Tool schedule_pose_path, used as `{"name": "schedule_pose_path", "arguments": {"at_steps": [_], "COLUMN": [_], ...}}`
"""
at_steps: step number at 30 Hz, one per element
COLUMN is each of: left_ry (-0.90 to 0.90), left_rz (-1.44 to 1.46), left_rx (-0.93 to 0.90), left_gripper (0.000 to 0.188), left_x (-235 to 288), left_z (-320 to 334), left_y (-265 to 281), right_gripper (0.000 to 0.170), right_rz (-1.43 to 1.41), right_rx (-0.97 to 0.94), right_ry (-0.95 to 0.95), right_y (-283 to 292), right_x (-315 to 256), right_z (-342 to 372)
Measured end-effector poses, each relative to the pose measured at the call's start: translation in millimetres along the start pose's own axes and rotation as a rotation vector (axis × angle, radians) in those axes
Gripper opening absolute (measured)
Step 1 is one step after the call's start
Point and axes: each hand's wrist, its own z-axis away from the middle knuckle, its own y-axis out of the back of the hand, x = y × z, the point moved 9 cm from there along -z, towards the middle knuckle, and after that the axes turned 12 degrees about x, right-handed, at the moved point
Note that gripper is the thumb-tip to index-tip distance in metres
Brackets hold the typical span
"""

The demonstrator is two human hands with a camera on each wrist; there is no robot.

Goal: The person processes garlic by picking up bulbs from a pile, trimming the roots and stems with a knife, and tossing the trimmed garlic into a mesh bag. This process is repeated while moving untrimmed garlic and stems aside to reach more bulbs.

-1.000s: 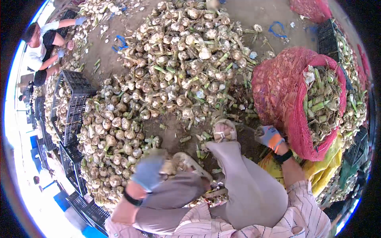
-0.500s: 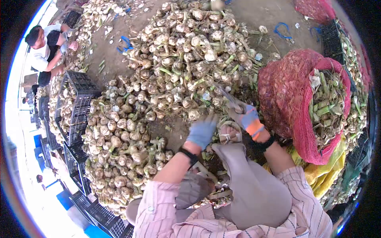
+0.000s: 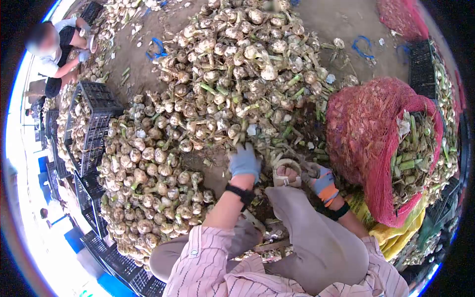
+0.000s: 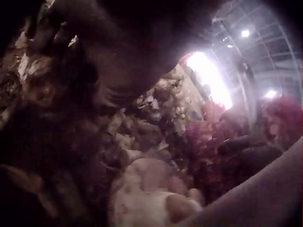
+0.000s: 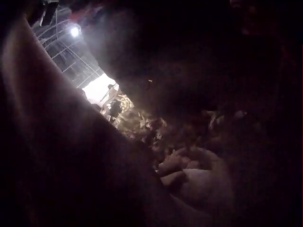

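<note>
At the upper left of the head view, a person in a white top (image 3: 48,62) and dark shorts sits low, near a black plastic crate (image 3: 99,119), with more dark crates (image 3: 104,255) running down to the lower left beside a blue panel (image 3: 74,239). One blue cord (image 3: 158,48) lies on the ground at the upper left and another blue cord (image 3: 363,47) at the upper right, near a red mesh bundle (image 3: 400,19) in the corner. Crumpled yellow sacking (image 3: 398,231) shows at the lower right.
</note>
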Motion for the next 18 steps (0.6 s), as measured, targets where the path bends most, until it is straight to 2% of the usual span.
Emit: {"name": "schedule_pose_path", "arguments": {"at_steps": [4,6,7,10,11,14,15,18], "left_ry": [-0.167,-0.074,-0.129,-0.046,-0.055,0.198,0.303,-0.014], "left_rz": [-0.003,0.304,0.302,0.206,0.073,-0.029,-0.05,0.097], "left_rx": [0.048,0.138,0.355,-0.053,-0.069,-0.114,0.063,0.325], "left_gripper": [0.055,0.052,0.057,0.062,0.068,0.066,0.06,0.054], "left_x": [-48.8,-92.1,-102.9,-74.3,-80.0,-128.0,-143.2,-100.8], "left_z": [8.8,6.4,7.6,15.8,14.7,18.3,21.1,35.2], "left_y": [-21.7,-35.9,-31.0,-8.5,-15.8,-27.2,-14.3,13.2], "right_gripper": [0.038,0.038,0.037,0.037,0.037,0.035,0.035,0.032], "right_rz": [0.051,0.015,0.026,0.057,0.066,0.0,-0.039,0.045], "right_rx": [0.0,0.034,0.035,0.038,0.038,0.025,0.023,0.019], "right_ry": [-0.051,-0.018,-0.015,-0.012,-0.02,-0.011,-0.009,0.064], "right_y": [3.9,5.9,5.5,4.2,2.0,-0.9,-0.2,-3.9], "right_x": [-20.5,-30.4,-27.3,-23.0,-26.6,-26.9,-24.3,-25.3], "right_z": [-1.9,-3.4,-4.2,-8.5,-10.5,-13.7,-12.7,-16.1]}}
